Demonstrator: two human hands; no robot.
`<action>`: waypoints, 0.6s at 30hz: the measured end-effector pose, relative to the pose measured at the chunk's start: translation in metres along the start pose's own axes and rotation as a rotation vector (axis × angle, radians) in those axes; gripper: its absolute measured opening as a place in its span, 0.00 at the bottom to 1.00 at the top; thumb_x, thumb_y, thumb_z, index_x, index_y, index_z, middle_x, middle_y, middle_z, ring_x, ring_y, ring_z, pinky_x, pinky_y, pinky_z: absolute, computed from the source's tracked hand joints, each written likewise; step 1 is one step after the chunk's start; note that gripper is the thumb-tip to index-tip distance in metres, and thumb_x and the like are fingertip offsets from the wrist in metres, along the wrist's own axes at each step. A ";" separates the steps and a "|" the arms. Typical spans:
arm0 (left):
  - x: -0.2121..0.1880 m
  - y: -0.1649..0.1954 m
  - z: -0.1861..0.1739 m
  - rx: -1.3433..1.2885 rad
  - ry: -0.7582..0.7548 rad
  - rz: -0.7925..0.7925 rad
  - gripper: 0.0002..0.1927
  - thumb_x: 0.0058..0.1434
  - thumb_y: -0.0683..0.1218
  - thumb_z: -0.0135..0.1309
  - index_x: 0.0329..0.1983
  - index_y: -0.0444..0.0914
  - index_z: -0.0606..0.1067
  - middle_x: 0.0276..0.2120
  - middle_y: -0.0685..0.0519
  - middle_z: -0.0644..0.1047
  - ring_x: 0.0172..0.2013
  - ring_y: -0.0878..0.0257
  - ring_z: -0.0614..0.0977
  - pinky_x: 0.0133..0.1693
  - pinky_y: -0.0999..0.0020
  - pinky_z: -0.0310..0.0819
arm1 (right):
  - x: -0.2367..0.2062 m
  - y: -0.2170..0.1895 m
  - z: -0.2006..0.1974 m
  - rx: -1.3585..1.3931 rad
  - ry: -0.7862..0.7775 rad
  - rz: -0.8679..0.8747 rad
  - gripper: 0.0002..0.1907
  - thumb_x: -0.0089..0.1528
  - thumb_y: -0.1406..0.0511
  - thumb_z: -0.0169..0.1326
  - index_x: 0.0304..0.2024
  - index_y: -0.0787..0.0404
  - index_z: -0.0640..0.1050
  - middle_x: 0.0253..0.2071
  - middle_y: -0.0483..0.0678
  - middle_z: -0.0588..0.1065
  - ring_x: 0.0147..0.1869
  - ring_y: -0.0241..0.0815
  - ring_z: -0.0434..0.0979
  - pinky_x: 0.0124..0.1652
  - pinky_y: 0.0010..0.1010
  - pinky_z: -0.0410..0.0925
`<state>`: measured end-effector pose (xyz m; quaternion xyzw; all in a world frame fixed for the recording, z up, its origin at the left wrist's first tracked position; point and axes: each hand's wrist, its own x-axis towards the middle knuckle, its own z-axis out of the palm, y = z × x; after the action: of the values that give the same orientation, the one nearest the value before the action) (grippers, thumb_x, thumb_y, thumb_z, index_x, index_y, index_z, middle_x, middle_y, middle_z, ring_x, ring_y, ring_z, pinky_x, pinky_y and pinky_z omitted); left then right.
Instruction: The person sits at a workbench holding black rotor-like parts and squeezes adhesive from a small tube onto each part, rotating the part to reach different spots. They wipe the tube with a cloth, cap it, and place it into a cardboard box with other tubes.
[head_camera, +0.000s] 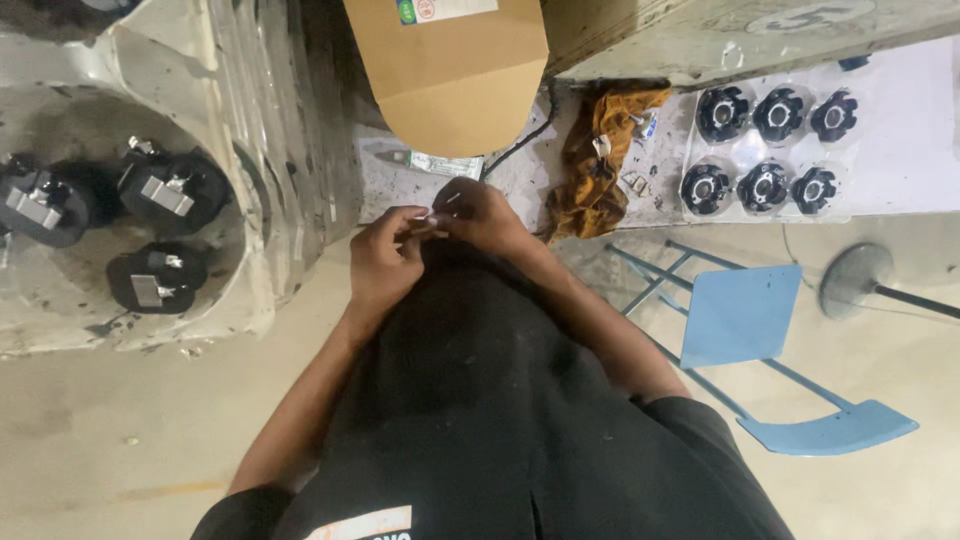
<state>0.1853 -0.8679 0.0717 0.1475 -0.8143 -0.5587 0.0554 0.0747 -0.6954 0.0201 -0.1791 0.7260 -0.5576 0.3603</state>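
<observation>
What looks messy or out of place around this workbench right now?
A crumpled brown cloth lies bunched on the stained grey bench, beside a clear tray of six black round parts. Both hands, left and right, pinch something too small to identify.

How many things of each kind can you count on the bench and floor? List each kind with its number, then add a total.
Round black parts in the clear tray: 6
Black parts with metal clips in the plastic bag: 3
Blue chair: 1
Brown rag: 1
Cardboard box: 1
Total: 12
</observation>
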 end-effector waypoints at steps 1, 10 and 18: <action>-0.002 -0.002 -0.001 0.021 0.016 -0.030 0.15 0.62 0.34 0.56 0.51 0.38 0.78 0.39 0.48 0.84 0.36 0.58 0.87 0.38 0.66 0.81 | 0.001 0.002 0.001 -0.218 0.127 -0.066 0.16 0.58 0.63 0.68 0.44 0.62 0.78 0.37 0.51 0.81 0.39 0.43 0.80 0.37 0.35 0.74; -0.010 -0.011 0.008 0.010 0.012 0.041 0.16 0.64 0.35 0.58 0.55 0.36 0.73 0.37 0.48 0.83 0.35 0.62 0.86 0.38 0.69 0.80 | 0.046 0.014 0.016 -0.793 0.465 -0.296 0.14 0.56 0.63 0.66 0.42 0.60 0.80 0.38 0.54 0.79 0.43 0.59 0.80 0.41 0.48 0.72; 0.002 -0.015 0.029 0.053 -0.104 0.049 0.13 0.58 0.40 0.69 0.43 0.35 0.78 0.36 0.49 0.84 0.31 0.64 0.85 0.36 0.69 0.78 | -0.024 0.028 -0.062 -0.449 0.787 -0.185 0.07 0.64 0.67 0.62 0.45 0.55 0.82 0.45 0.47 0.82 0.40 0.41 0.87 0.35 0.29 0.79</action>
<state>0.1790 -0.8477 0.0470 0.0999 -0.8339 -0.5423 0.0226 0.0503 -0.6282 0.0086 -0.0913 0.8914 -0.4419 -0.0418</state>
